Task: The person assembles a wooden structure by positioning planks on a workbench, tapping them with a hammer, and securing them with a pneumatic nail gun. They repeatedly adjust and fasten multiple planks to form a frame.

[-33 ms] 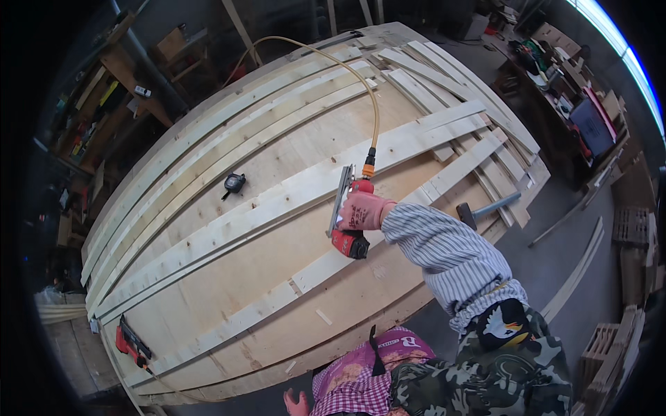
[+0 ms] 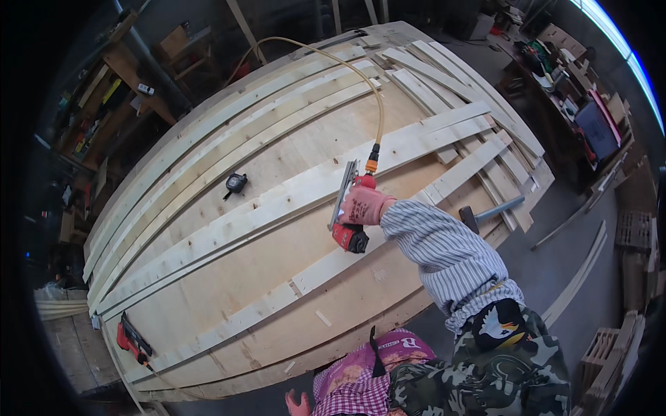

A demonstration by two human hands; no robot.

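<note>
My right hand, in a pink glove, is closed around a red and black air nail gun with a long metal magazine. A yellow air hose joins it at an orange and black coupling. The gun is over the middle of a large plywood panel, beside a long pale wooden strip; whether it touches the wood I cannot tell. My left hand, also in a pink glove, hangs low at the picture's bottom edge by the purple apron. Its visible fingers are apart, holding nothing; part of it is cut off.
On the plywood lie several long strips, a black tape measure, a hammer at the right, and a second red nail gun at the near left. A cluttered bench stands far right; wooden shelving is far left.
My right hand and the nail gun have shifted very slightly away from me, with the gun turned a little. The whole view has moved a touch. My left hand is much as before.
</note>
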